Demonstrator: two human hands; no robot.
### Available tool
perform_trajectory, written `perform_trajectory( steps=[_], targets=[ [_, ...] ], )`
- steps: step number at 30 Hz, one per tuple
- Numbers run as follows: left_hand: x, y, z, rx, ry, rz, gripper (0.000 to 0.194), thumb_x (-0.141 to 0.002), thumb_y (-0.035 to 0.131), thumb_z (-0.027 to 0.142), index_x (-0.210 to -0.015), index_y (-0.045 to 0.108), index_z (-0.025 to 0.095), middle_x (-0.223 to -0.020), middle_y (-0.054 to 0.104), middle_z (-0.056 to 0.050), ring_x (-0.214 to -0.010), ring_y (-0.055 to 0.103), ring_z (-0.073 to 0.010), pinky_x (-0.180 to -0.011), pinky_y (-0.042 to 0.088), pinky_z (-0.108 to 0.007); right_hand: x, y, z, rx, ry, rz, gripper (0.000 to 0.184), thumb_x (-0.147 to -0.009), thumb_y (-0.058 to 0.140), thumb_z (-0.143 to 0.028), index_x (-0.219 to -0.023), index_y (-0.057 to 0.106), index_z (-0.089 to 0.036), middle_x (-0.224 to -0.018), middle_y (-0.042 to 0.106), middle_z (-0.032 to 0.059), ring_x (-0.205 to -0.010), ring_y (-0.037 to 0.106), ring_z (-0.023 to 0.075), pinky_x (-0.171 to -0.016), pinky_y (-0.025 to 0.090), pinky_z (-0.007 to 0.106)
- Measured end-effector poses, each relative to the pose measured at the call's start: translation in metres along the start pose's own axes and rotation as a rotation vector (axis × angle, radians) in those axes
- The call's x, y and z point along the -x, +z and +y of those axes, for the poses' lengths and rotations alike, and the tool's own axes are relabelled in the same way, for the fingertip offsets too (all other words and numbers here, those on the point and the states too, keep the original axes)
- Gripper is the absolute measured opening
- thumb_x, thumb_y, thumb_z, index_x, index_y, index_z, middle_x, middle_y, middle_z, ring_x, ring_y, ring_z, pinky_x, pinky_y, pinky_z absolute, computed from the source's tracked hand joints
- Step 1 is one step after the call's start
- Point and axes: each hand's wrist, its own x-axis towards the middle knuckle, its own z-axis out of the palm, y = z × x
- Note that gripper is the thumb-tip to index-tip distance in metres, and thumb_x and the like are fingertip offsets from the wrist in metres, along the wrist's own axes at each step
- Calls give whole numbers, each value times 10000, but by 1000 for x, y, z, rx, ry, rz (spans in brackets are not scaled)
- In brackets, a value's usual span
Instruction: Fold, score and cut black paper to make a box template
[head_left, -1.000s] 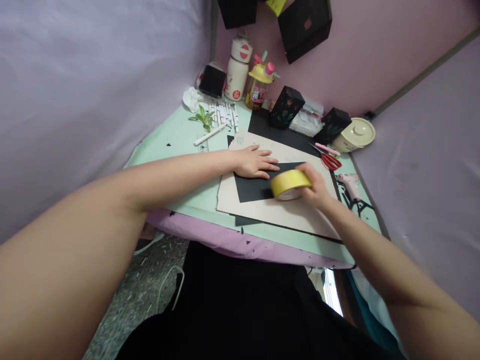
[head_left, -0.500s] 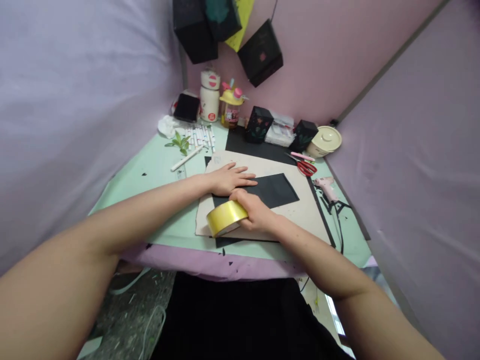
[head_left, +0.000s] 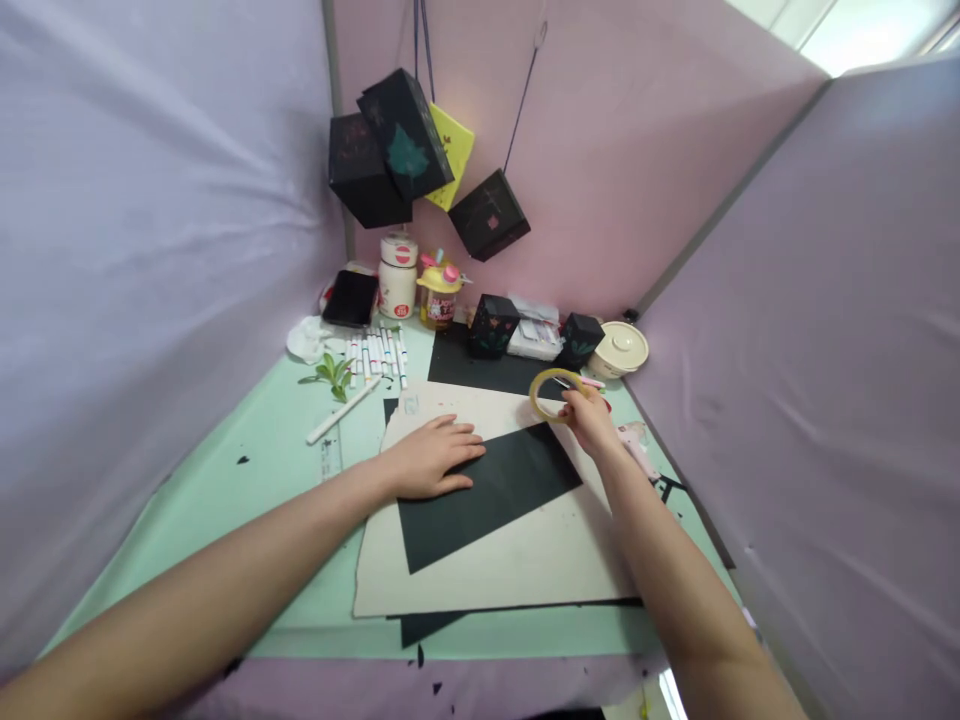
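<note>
My left hand (head_left: 439,458) lies flat with fingers spread on the left part of a black paper sheet (head_left: 495,500). That sheet rests at a slant on a beige cardboard sheet (head_left: 487,585). My right hand (head_left: 590,418) grips a roll of yellow tape (head_left: 537,395) by its right edge, above the far right of the cardboard. The ring's round opening faces me. Scissors and a pink pen (head_left: 592,382) are mostly hidden behind the right hand. A pink hot glue gun (head_left: 637,450) lies beside my right wrist, partly covered.
At left are a white pen (head_left: 343,410), several markers (head_left: 379,352), a green sprig (head_left: 330,376) and a clear ruler (head_left: 330,455). Along the back stand a white bottle (head_left: 397,280), a yellow-lidded cup (head_left: 438,298), black boxes (head_left: 493,325) and a lidded bowl (head_left: 619,348). Black boxes (head_left: 489,215) hang above.
My right hand has carried the tape roll from the near edge of the black sheet to the far right, turning it. My left hand stays on the sheet. The view has tilted up.
</note>
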Motion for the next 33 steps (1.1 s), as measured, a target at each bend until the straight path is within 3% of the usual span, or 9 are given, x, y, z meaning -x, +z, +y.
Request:
perform_trajectory(
  steps=[4, 8, 11, 16, 19, 22, 26, 30, 33],
  targets=[
    [0, 2, -1, 44, -22, 17, 482, -932, 532, 481, -1340, 557, 225, -1415, 554, -106, -1344, 465, -284, -1147, 302, -491, -45, 65, -1, 43, 40, -39, 183, -704, 592, -378, -694, 499, -221, -541, 505, -20, -563, 546, 184, -585, 461, 328],
    [0, 2, -3, 74, -49, 20, 490, -927, 530, 502, -1330, 564, 224, -1418, 547, -92, -1342, 458, -275, -1150, 307, -471, -67, 90, -10, 157, -3, 62, 345, -679, 675, -380, -942, 616, -163, -946, 672, 120, -945, 608, 284, -832, 473, 420],
    [-1, 1, -5, 105, -54, 25, 473, -920, 544, 501, -1314, 579, 242, -1407, 553, -86, -1340, 452, -281, -1138, 323, -465, -58, 67, -13, 270, -39, 92, 443, -709, 670, -419, -1059, 628, -149, -1158, 639, 171, -1082, 578, 312, -948, 424, 458],
    [-3, 0, -9, 144, -60, 23, 459, -925, 543, 488, -1321, 577, 257, -1405, 552, -77, -1346, 443, -285, -1126, 339, -459, 3, -2, 1, 409, 20, 43, 300, -789, 603, -426, -968, 676, -197, -902, 721, 85, -837, 666, 264, -856, 473, 429],
    [-4, 1, -11, 127, -54, 10, 454, -936, 533, 482, -1326, 575, 252, -1411, 549, -74, -1345, 443, -284, -1126, 338, -460, 42, -25, 19, 429, 79, 81, 312, -830, 538, -444, -951, 672, -190, -828, 718, 91, -790, 668, 276, -791, 487, 428],
    [-5, 3, -12, 83, -43, -3, 446, -947, 521, 482, -1319, 584, 245, -1411, 548, -83, -1331, 458, -282, -1123, 344, -458, 58, -28, 32, 391, 87, 81, 327, -863, 488, -447, -946, 671, -188, -843, 721, 94, -815, 668, 272, -795, 486, 416],
    [-8, 3, -9, 19, -27, 7, 428, -962, 501, 472, -1300, 607, 232, -1406, 548, -113, -1291, 503, -283, -1100, 377, -453, 56, -19, 32, 321, 28, 20, 258, -819, 558, -424, -898, 683, -212, -882, 723, 67, -841, 651, 252, -820, 470, 389],
    [-9, 1, -5, -7, -25, 0, 446, -969, 478, 485, -1323, 588, 238, -1405, 552, -120, -1259, 540, -284, -1066, 420, -434, 54, -18, 29, 225, -14, 4, 200, -757, 625, -397, -770, 660, -201, -683, 654, 30, -665, 596, 221, -704, 469, 363],
    [-8, -7, -2, -54, -100, 2, 518, -962, 477, 504, -1405, 500, 237, -1417, 547, -117, -1252, 549, -289, -1079, 406, -437, 57, -22, 26, 95, -96, 20, 188, -769, 621, -382, -733, 626, -198, -691, 640, 24, -667, 593, 199, -687, 479, 339]
  ],
)
